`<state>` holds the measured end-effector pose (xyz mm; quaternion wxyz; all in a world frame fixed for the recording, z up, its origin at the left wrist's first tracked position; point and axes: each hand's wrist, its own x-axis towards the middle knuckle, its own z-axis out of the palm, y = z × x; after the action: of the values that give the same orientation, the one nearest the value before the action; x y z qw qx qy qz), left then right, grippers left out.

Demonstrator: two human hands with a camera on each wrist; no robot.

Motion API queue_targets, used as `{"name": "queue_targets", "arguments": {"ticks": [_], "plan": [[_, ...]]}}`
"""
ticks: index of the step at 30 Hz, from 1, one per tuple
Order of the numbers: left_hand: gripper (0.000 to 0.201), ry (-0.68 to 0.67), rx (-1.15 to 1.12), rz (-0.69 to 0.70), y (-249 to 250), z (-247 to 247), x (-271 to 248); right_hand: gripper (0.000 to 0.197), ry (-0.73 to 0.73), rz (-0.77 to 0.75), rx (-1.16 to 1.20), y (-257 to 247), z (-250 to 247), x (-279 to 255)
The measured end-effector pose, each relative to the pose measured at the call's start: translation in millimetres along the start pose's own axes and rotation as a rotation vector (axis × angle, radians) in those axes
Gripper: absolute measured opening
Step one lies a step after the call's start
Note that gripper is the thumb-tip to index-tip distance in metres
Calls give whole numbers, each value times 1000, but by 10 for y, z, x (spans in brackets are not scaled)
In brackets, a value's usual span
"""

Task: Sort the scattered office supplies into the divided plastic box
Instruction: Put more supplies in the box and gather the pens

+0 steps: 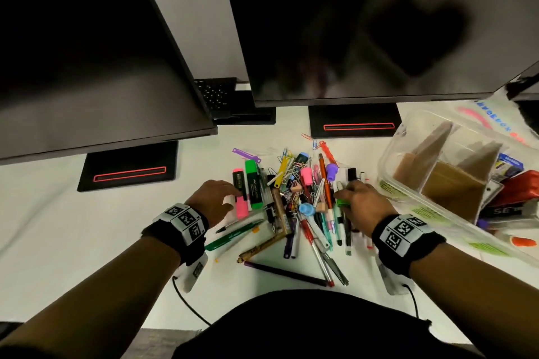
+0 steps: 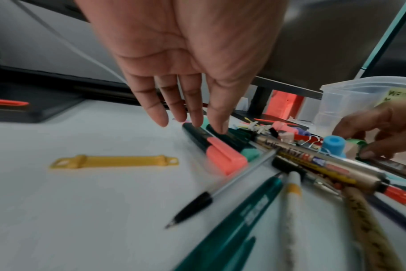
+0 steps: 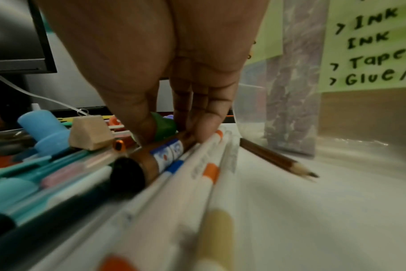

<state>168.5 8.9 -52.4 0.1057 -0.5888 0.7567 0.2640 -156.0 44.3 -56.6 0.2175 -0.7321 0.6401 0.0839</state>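
A heap of pens, markers, highlighters and paper clips [image 1: 303, 201] lies mid-desk. My left hand [image 1: 232, 198] reaches over its left edge with straight fingers [image 2: 217, 119] that touch the pink highlighter [image 1: 241, 204] [image 2: 220, 157] and the green highlighter [image 1: 253, 186] beside it. My right hand [image 1: 341, 198] [image 3: 172, 135] is on the heap's right side. Its thumb and fingers pinch a brown marker [image 3: 155, 157] with a green cap [image 3: 165, 126] [image 1: 342, 203]. The clear divided plastic box [image 1: 388, 154] [image 3: 290, 110] stands right of that hand, with cardboard dividers [image 1: 437, 183] inside.
Two dark monitors [image 1: 350, 23] on black stands [image 1: 353, 122] overhang the back of the desk. A yellow plastic strip [image 2: 114, 161] lies left of the heap, a brown pencil [image 3: 278, 159] by the box. A green label [image 3: 371, 45] is on the box wall; a red stapler [image 1: 516, 186] sits inside.
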Motion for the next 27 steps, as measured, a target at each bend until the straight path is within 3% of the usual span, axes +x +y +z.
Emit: {"name": "queue_targets", "arguments": {"ticks": [11, 15, 20, 27], "plan": [[49, -23, -156, -198, -106, 36, 93, 50, 38, 175, 38, -14, 28, -3], [62, 30, -96, -87, 19, 75, 150, 64, 37, 207, 59, -11, 140, -75], [59, 51, 54, 116, 314, 181, 245, 73, -29, 110, 101, -115, 197, -133], [52, -9, 185, 177, 555, 254, 284, 65, -3, -31, 189, -157, 229, -164]]}}
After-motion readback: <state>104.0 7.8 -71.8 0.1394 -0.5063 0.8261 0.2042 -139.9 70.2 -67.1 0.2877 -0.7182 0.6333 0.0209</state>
